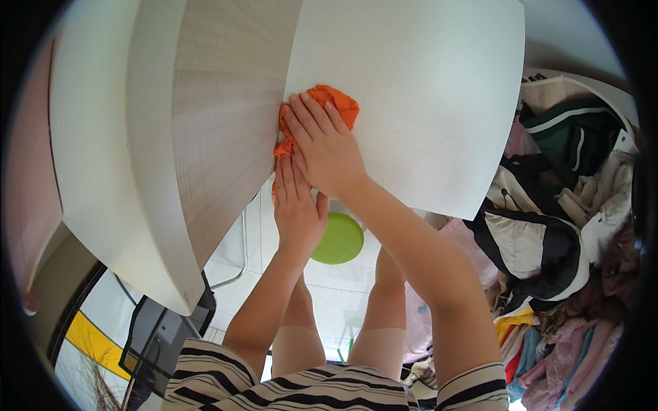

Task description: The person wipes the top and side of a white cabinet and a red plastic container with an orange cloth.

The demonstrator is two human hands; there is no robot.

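An orange cloth [336, 103] lies crumpled on a white board [437, 92], against the wood-grain panel [231, 103] that rises along its left side. My right hand [326, 149] presses flat on the cloth with fingers stretched out. Below it, my left hand [298, 205] rests its fingertips on the cloth's lower end, close to the board's near left corner. Part of the cloth hides beneath both hands, and a bit of it shows beside the left fingers.
A round green stool seat [337, 239] is below the board, above the tiled floor [329, 303]. Heaped clothes [570, 339] and a black-and-white bag [534, 251] crowd the right side. A black-framed rack [154, 329] stands at lower left.
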